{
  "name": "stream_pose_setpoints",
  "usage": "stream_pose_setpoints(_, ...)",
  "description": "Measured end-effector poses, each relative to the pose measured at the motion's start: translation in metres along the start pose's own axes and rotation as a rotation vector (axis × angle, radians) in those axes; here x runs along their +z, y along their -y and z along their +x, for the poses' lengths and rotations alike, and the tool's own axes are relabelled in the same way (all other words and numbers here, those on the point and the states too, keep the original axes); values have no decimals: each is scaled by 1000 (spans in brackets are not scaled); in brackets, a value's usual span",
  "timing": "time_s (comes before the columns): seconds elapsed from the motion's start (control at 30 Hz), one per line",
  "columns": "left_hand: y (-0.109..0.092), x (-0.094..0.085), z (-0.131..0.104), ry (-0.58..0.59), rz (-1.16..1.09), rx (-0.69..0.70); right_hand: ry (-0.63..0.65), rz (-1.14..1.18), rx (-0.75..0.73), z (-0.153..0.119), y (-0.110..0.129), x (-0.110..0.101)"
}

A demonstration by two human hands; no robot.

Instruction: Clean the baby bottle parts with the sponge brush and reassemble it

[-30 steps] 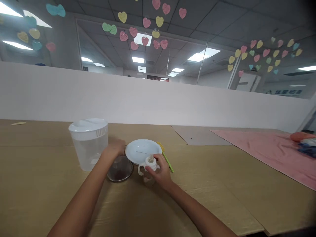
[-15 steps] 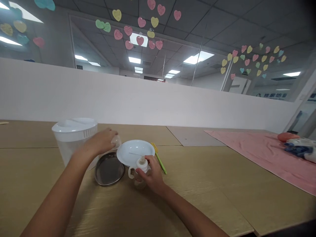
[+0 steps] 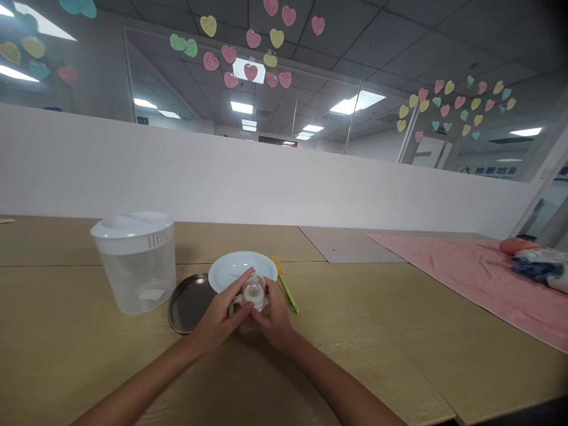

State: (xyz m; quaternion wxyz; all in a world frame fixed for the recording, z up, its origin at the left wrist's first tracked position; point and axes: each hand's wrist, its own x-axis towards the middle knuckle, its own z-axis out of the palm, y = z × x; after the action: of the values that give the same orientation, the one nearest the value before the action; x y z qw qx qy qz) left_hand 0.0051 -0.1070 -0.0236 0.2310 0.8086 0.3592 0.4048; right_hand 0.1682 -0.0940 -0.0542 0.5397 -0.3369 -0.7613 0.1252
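While the left hand (image 3: 220,313) and right hand (image 3: 276,313) clasp the two-handled baby bottle (image 3: 254,295) at the lower centre of the frame, fingers curled around its sides and clear dome cap (image 3: 254,283), an uneven push on that cap could perhaps tip it toward the white bowl (image 3: 228,264) just beyond. Its long axis looks roughly upright, capped end pointing up.
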Motion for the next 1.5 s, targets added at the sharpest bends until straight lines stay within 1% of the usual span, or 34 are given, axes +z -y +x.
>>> stream_pose_setpoints(0.07, 11, 13, -11, -16, -25, -82, 33, -28, -21, 0, -1, -2)
stream_pose_setpoints(0.13, 19, 22, -18, -50, 1, -58, 51, -55, -23, 0, -2, -4)
stream_pose_setpoints(0.2, 26, 26, -20, -71, 62, 9, 52, -79, -25, -1, -2, -5)
stream_pose_setpoints(0.33, 32, 27, -19, -78, 150, 95, 33, -59, -7, -3, -1, -5)
stream_pose_setpoints(0.47, 30, 27, -20, -115, 147, 138, 1, -24, -1, -4, -2, -3)
stream_pose_setpoints(0.7, 25, 27, -18, -195, 120, 215, 3, -57, -19, -6, -6, -1)
stream_pose_setpoints(0.9, 27, 28, -19, -236, 131, 209, -28, -219, -101, -3, -5, 0)
stream_pose_setpoints(1.07, 31, 28, -22, -298, 143, 228, -71, -306, -148, 2, -5, 4)
stream_pose_setpoints(1.2, 34, 29, -23, -330, 135, 228, -59, -357, -173, 5, -5, 7)
stream_pose_setpoints(1.4, 42, 32, -22, -426, 131, 251, -109, -392, -173, 6, -4, 14)
stream_pose_setpoints(1.5, 41, 31, -23, -438, 135, 251, -124, -404, -164, 7, -6, 16)
